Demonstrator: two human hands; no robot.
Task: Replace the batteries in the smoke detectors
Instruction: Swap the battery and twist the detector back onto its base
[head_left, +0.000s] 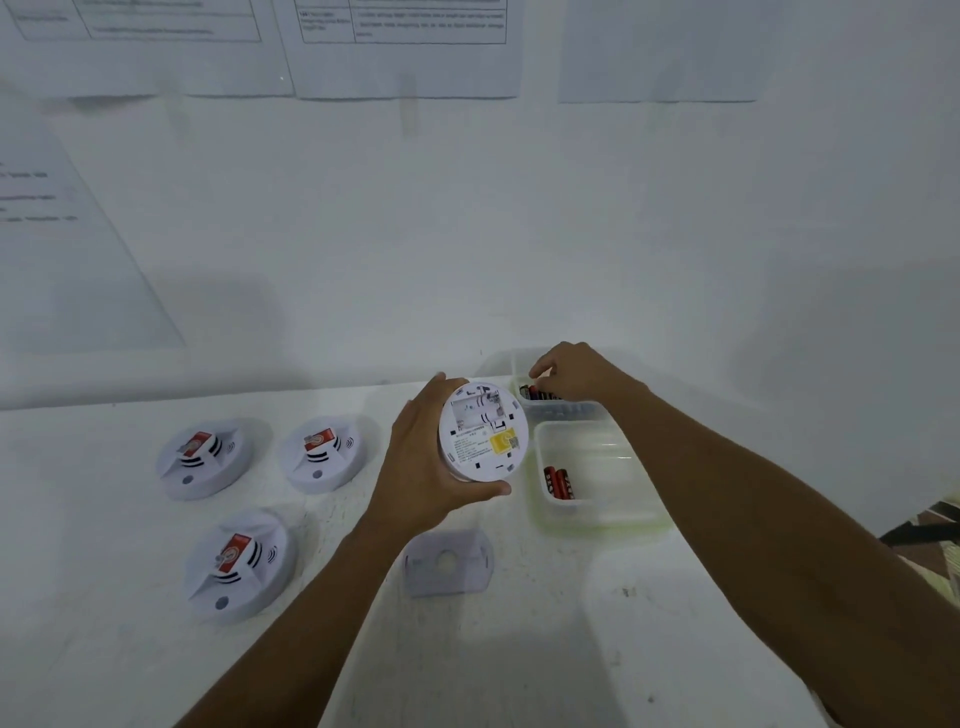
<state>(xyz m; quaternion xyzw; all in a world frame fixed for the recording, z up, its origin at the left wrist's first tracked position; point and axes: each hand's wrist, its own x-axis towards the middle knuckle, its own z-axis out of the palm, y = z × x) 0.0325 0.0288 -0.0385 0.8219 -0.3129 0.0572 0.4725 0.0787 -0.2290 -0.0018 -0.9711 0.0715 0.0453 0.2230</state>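
Head view: a white smoke detector (483, 431) is held above the desk (571, 649) by the left hand (415, 467), with the fingers and thumb curled around its rim. Its back side is turned up, and the battery compartment is seen open. The right hand (576, 374) is found over the far container (566, 413), its fingers bent above the dark batteries (535, 392) there; whether one is pinched cannot be told. Just beside it, nearer, a second container (613, 504) is seen, with red batteries (558, 482) laid at its left end. Three more smoke detectors (239, 564) are laid face up on the left part of the desk. A white back plate (448, 561) is laid flat near the left forearm.
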